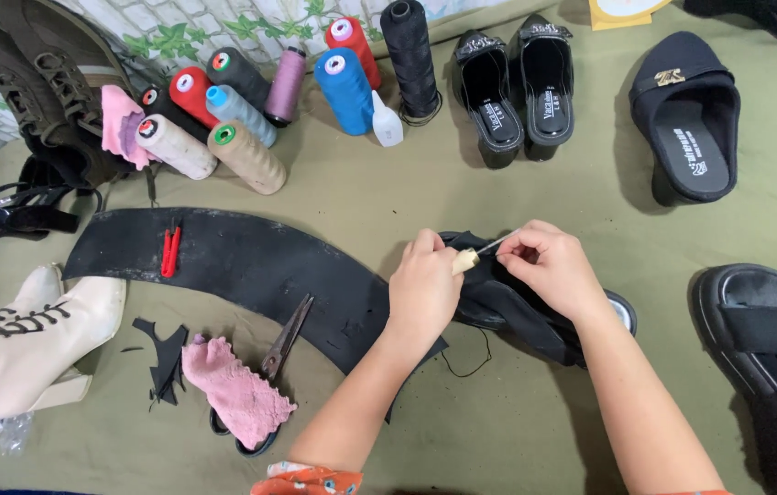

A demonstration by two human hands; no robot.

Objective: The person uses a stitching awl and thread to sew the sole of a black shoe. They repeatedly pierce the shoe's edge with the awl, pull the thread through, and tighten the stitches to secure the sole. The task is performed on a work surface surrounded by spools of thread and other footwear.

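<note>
A: Black is the shoe (pixel 508 307) that both hands work on. It lies on the green cloth table (pixel 462 202), low and a bit right of the middle, just beside the long curved black rubber sheet (pixel 242 261).

B: What does the left hand (pixel 423 286) do?

A: Its fingers are curled tight around a small tool with a pale wooden handle (pixel 466 260). The thin metal tip points toward the right hand (pixel 549 268).

B: And that one?

A: Its fingers are pinched together at the tool's tip, on top of the shoe. A thin black thread (pixel 471 362) curls on the table below.

B: What is near?

A: Scissors (pixel 286 337) and a pink rag (pixel 237 394) lie to the left. Spools of thread (pixel 251 110) stand at the far side, and a white boot (pixel 22 339) lies at the left edge.
</note>
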